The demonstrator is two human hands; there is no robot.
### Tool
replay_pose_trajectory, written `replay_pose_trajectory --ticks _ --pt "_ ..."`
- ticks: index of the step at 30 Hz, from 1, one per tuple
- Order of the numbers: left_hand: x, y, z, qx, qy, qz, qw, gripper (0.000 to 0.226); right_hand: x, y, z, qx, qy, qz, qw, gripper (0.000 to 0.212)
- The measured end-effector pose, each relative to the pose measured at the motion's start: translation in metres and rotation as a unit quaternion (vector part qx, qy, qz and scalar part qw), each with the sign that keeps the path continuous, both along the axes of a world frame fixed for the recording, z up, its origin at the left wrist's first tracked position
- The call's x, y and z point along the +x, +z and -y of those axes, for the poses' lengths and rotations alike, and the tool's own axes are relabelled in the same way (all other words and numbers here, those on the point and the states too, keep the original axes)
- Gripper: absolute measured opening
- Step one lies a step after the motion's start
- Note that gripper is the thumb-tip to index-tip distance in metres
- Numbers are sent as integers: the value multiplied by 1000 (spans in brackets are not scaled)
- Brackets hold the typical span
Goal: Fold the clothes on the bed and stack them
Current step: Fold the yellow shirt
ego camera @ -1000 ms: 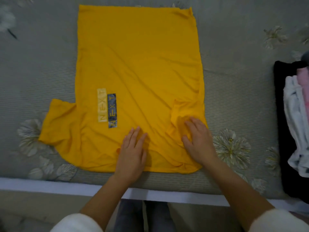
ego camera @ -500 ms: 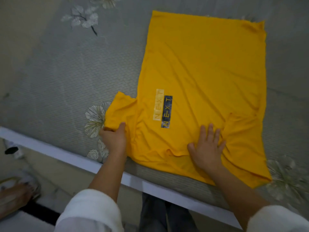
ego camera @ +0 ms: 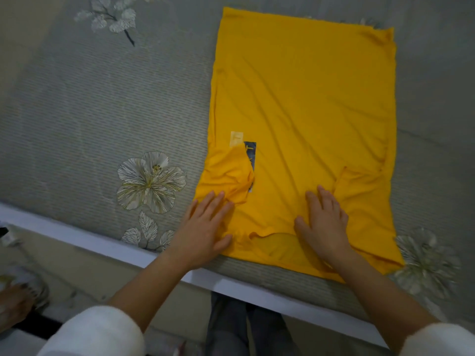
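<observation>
Grey bed point(ego camera: 77, 111) | yellow T-shirt point(ego camera: 303, 98) flat | left hand point(ego camera: 205, 227), right hand point(ego camera: 326, 224) pressing

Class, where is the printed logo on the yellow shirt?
Head view: the logo sits left on the yellow shirt, partly under the folded-in sleeve, beyond the left hand.

A home bedroom: a bed point(ego camera: 102, 111) with grey flower-printed cover and white edge, floor beside it
</observation>
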State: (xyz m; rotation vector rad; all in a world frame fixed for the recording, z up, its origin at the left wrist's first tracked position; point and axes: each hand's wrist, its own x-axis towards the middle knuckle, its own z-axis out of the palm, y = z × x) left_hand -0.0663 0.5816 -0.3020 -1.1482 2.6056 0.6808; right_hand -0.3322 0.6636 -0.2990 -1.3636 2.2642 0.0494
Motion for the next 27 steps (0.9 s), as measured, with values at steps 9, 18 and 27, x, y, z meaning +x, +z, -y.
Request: replay_pose_trajectory --ticks 9,18,27 --pt "-19 1 -22 -54 -121 67 989 102 -68 16 -100 76 172 -34 982 104" --pt "-46 6 -12 39 -86 81 992 74 -99 2 -106 31 167 -18 985 52" --pt "-60 27 -1 169 -22 4 985 32 -105 10 -108 100 169 59 979 80"
